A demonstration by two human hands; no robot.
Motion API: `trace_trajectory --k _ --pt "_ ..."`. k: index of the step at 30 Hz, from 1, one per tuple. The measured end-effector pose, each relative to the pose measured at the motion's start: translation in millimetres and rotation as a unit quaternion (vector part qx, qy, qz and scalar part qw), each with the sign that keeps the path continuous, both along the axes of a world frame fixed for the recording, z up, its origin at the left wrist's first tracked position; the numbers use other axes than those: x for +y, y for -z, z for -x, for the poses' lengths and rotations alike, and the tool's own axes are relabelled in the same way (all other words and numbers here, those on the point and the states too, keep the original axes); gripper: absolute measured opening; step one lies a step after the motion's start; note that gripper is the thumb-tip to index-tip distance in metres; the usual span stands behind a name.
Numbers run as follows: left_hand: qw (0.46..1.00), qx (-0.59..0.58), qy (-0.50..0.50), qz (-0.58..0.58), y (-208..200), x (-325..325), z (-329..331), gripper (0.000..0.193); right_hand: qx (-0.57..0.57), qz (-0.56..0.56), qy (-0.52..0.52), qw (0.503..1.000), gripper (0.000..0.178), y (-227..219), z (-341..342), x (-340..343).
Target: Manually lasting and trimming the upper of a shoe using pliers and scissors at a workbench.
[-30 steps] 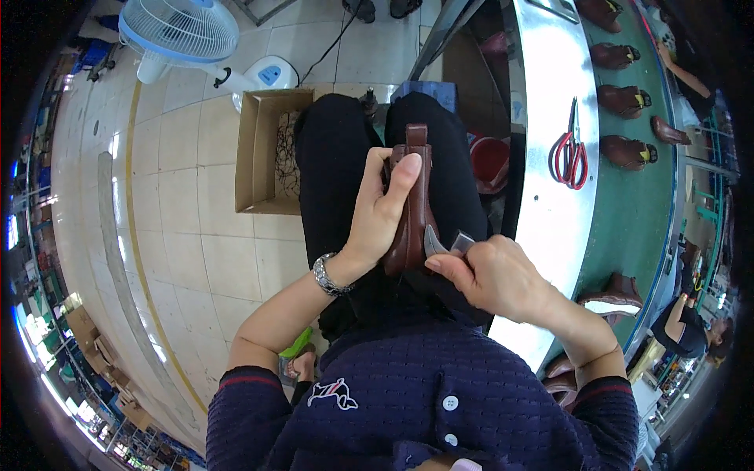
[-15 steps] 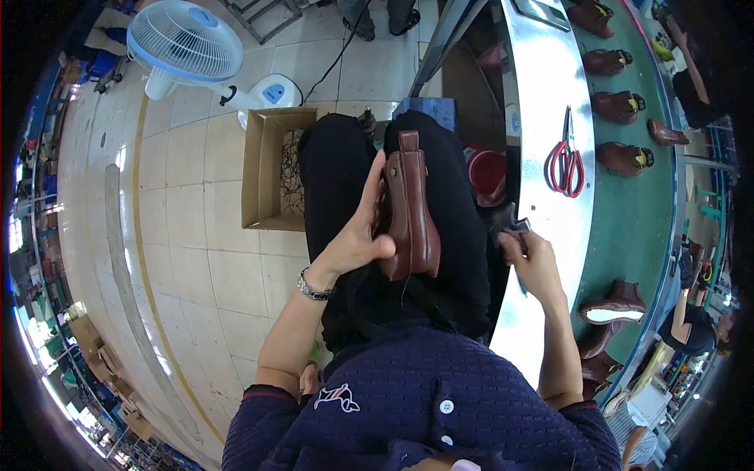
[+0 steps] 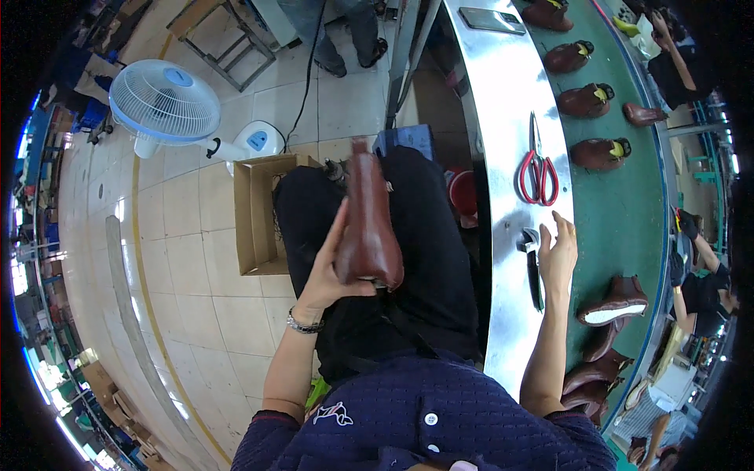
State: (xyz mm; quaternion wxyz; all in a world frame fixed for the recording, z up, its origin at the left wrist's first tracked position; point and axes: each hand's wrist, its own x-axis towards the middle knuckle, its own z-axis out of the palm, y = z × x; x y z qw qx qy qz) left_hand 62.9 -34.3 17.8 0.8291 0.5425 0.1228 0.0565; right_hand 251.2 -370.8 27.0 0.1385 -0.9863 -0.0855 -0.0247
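My left hand is closed around a brown leather boot, held over my lap with its narrow end pointing away from me. The thumb presses near the boot's wider, near end, and part of its side is hidden by the fingers. Over the metal bench on the right, my right hand is open, fingers apart, with nothing in it. Just left of that hand, a hammer with a dark handle and a metal head lies on the bench. Red-handled scissors lie beyond my right fingertips.
The metal bench bears a phone at its far end. Brown boots stand along a green conveyor belt. An open cardboard box sits left of my knees, near a fan. A red bucket is under the bench.
My right hand has let go of the hammer, which now lies on the bench. The left hand has lifted and turned the boot. The whole view has shifted a little.
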Motion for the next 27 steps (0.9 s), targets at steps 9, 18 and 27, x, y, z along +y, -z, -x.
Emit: trace_trajectory --k 9,18,27 --pt "0.972 0.034 -0.140 0.187 -44.1 78.7 18.0 0.060 0.005 -0.008 0.005 1.000 0.042 48.6 -93.3 4.8" --pt "0.952 0.234 -0.153 0.125 -51.2 58.8 -32.4 0.050 0.392 -0.526 0.062 0.753 0.032 17.9 -78.0 14.4" --pt "0.954 0.214 -0.125 0.170 -48.0 55.0 -48.3 0.052 0.673 -0.482 -0.122 0.547 0.086 -67.9 9.8 97.3"
